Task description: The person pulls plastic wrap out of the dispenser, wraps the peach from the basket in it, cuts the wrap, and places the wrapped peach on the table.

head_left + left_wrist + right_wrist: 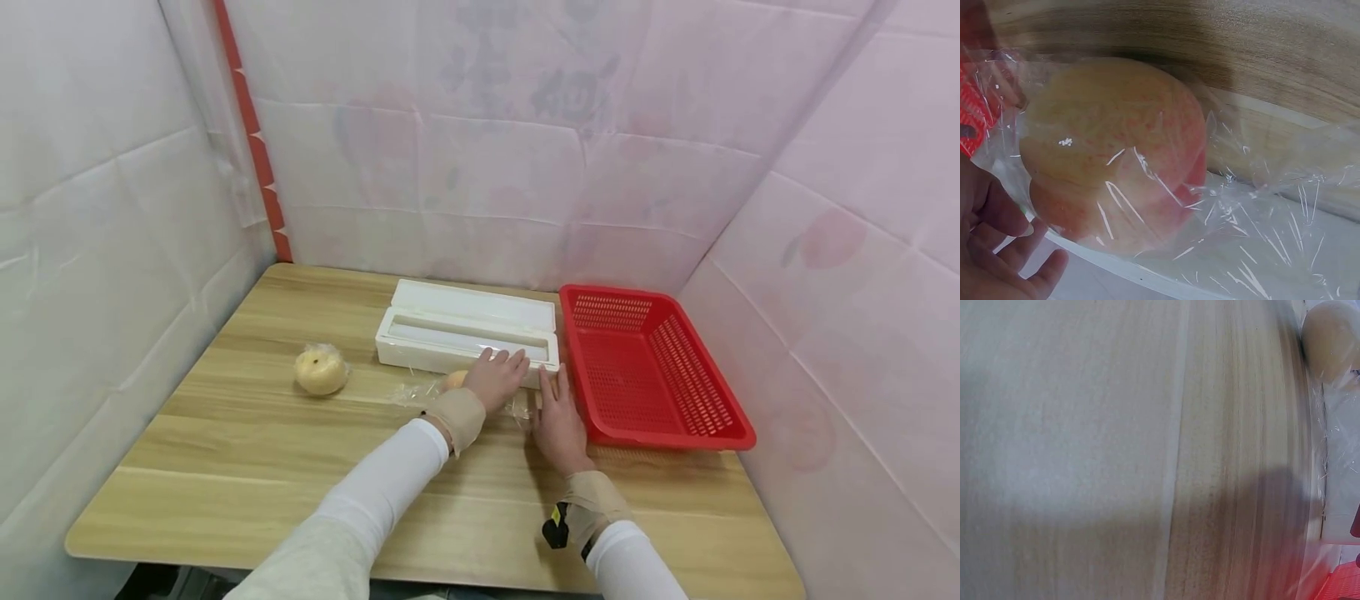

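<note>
A white cling film box (pixel 420 354) sits at the back of the table with its lid raised and a film roll inside. Over its front edge lies my left hand (pixel 495 379), fingers stretched toward the roll. My right hand (pixel 558 425) is at the box's right front corner, its fingers extended against it. Clear cling film (pixel 1260 212) runs from the box over a yellow and pink peach (pixel 1116 150), wrinkling beside it. The left forearm and hand partly cover this peach in the head view. In the left wrist view, thumb and fingertips are close beside the film-covered peach.
Right of the box, a red plastic basket (pixel 630 375) stands close to the right hand. A pale yellow round fruit (pixel 321 369) wrapped in film rests on the wooden table (pixel 247 467) at left. White sheeting (pixel 480 167) walls the back and sides.
</note>
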Demonstrator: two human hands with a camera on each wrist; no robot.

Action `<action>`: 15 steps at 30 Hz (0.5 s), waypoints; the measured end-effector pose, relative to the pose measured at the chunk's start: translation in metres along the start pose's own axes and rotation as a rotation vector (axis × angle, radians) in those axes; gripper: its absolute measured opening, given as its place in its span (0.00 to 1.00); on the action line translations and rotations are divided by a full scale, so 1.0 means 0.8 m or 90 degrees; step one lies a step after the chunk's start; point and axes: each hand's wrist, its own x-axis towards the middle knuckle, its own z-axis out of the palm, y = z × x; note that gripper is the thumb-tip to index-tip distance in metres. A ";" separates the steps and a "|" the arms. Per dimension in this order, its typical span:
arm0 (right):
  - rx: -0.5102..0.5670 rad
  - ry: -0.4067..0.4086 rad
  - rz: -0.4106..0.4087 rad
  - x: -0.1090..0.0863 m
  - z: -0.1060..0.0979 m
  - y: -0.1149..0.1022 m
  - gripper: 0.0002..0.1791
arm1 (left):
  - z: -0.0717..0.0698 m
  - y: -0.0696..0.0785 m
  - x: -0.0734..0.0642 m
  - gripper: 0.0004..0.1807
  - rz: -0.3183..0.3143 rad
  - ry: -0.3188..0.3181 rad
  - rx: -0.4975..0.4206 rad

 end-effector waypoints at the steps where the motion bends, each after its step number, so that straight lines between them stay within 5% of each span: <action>1: 0.002 -0.001 0.001 -0.001 0.000 0.000 0.41 | 0.000 -0.001 -0.001 0.22 -0.002 0.000 -0.004; 15: 0.006 0.022 -0.027 -0.002 0.001 0.005 0.46 | 0.004 -0.041 -0.024 0.25 -0.014 -0.055 -0.060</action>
